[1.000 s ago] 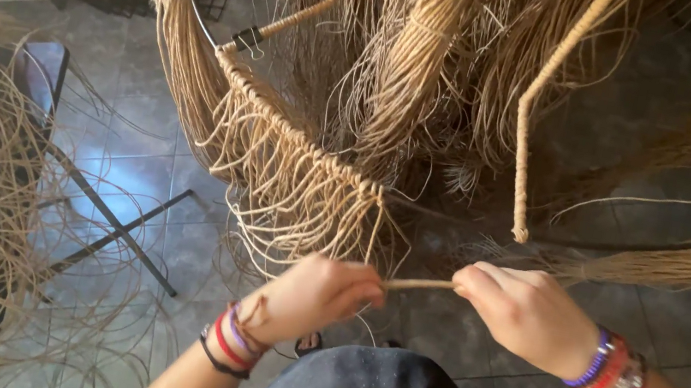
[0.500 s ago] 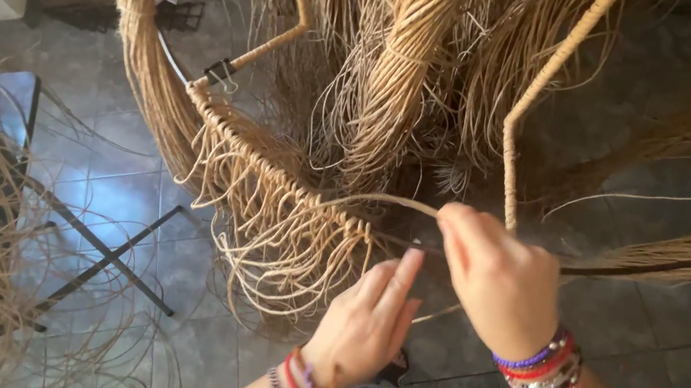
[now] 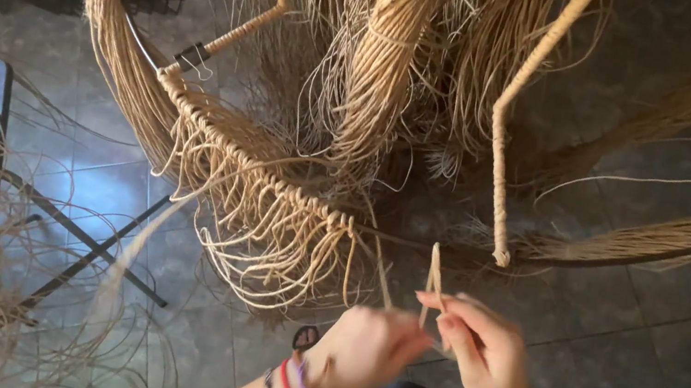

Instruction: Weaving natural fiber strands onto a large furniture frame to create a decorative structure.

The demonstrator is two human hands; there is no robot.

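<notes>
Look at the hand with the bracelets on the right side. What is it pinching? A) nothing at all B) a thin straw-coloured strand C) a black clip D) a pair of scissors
B: the right hand pinches a thin straw-coloured strand in its fingertips, the strand poking up above them, close beside the left hand.

Both hands, left hand (image 3: 361, 351) and right hand (image 3: 487, 353), pinch a rattan strand (image 3: 434, 279).

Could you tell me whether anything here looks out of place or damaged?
Nothing looks damaged. The loose strands hanging off the wrapped frame bar look untidy. The right hand pinches a short strand upright beside the left hand.
</notes>
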